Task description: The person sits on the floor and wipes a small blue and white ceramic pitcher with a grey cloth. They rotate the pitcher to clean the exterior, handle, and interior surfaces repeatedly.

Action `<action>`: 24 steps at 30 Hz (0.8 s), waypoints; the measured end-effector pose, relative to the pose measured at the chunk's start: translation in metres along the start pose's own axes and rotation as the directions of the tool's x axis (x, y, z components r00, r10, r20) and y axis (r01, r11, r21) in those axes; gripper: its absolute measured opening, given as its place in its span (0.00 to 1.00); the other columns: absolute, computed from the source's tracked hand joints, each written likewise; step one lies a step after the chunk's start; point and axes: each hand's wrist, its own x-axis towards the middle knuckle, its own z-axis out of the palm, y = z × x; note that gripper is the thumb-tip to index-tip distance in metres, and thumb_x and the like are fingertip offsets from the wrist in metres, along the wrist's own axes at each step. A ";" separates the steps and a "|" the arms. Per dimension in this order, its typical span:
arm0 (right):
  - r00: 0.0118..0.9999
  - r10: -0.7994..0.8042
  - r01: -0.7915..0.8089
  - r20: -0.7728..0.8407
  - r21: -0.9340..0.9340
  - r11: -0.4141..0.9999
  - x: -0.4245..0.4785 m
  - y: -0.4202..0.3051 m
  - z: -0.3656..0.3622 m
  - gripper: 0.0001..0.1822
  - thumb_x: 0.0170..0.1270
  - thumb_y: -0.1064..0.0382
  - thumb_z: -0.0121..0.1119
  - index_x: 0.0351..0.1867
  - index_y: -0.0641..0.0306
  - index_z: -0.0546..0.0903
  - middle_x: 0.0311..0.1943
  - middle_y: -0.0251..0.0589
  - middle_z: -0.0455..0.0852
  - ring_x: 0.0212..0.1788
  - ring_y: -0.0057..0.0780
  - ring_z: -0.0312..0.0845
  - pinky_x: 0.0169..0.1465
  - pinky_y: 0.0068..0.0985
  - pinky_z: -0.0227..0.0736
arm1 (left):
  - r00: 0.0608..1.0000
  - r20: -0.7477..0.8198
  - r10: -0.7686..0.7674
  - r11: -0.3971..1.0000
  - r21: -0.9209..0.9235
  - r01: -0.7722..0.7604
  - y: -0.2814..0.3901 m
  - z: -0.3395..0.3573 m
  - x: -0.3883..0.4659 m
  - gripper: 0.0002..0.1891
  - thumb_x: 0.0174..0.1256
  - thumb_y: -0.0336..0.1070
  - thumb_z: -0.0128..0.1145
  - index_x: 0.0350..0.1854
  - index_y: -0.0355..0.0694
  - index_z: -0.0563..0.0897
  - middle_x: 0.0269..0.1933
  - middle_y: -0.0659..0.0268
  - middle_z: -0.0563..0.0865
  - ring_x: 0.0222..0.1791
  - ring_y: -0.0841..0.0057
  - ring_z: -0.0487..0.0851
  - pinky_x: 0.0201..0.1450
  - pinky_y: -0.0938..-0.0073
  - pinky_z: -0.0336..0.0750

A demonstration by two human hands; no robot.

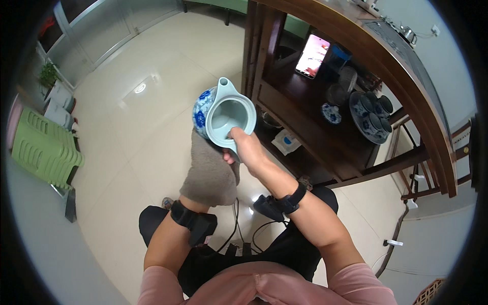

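A lidless porcelain teapot (231, 121), pale blue-green with a blue floral pattern, is tilted so that its open mouth faces me and its spout points away. My right hand (246, 148) grips its near side around the handle, the thumb over the rim into the mouth. A grey-brown cloth (211, 177) covers my left hand completely; only the wrist shows below it. Its upper end meets the underside of the teapot. How the fingers lie under the cloth is hidden.
At right stands a dark wooden cabinet (305, 152). Its shelf holds a lit phone (312, 56), a patterned lid (331, 113) and a round tray (356, 114) with several cups. Below sits a white packet (286, 142). Green stacked stools (45, 146) stand at left; black cables (233, 232) hang between my legs.
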 end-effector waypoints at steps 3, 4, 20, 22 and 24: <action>0.998 -0.055 0.048 -0.038 -0.168 0.985 -0.002 -0.004 0.010 0.17 0.62 0.58 0.42 0.33 0.73 0.75 0.22 0.41 0.78 0.19 0.26 0.74 0.25 0.24 0.71 | 0.960 -0.280 0.005 0.999 0.033 0.004 0.008 0.012 -0.003 0.16 0.77 0.48 0.40 0.46 0.41 0.75 0.35 0.67 0.77 0.35 0.75 0.75 0.41 0.77 0.73; 0.987 -0.153 0.135 -0.054 -0.251 0.959 0.002 0.001 0.007 0.17 0.62 0.58 0.42 0.34 0.73 0.75 0.22 0.41 0.78 0.19 0.26 0.74 0.25 0.24 0.71 | 0.930 -0.368 0.017 0.997 0.071 0.009 0.009 0.024 0.001 0.18 0.76 0.52 0.40 0.45 0.43 0.76 0.34 0.68 0.77 0.32 0.76 0.75 0.38 0.76 0.74; 0.955 0.104 0.035 0.278 -0.453 0.891 -0.027 -0.018 -0.010 0.16 0.62 0.60 0.42 0.39 0.74 0.74 0.20 0.38 0.75 0.17 0.23 0.71 0.23 0.25 0.69 | 0.949 0.105 0.298 0.276 0.942 -0.191 0.081 0.060 -0.003 0.22 0.67 0.54 0.50 0.54 0.44 0.75 0.47 0.66 0.83 0.43 0.72 0.82 0.43 0.72 0.79; 0.912 0.213 -0.040 0.351 -0.440 0.897 -0.033 -0.025 -0.012 0.15 0.62 0.61 0.43 0.40 0.73 0.75 0.22 0.37 0.76 0.18 0.22 0.71 0.24 0.23 0.69 | 0.943 0.183 0.277 0.112 0.969 -0.220 0.088 0.065 -0.010 0.22 0.67 0.53 0.51 0.55 0.43 0.75 0.48 0.65 0.82 0.44 0.72 0.82 0.44 0.72 0.79; 0.887 0.255 -0.108 0.384 -0.365 0.925 -0.038 -0.025 -0.015 0.15 0.62 0.61 0.44 0.40 0.73 0.76 0.22 0.37 0.77 0.18 0.22 0.71 0.24 0.22 0.69 | 0.939 0.228 0.257 0.021 0.970 -0.241 0.090 0.068 -0.013 0.22 0.66 0.52 0.51 0.55 0.42 0.74 0.48 0.65 0.82 0.44 0.71 0.82 0.45 0.72 0.78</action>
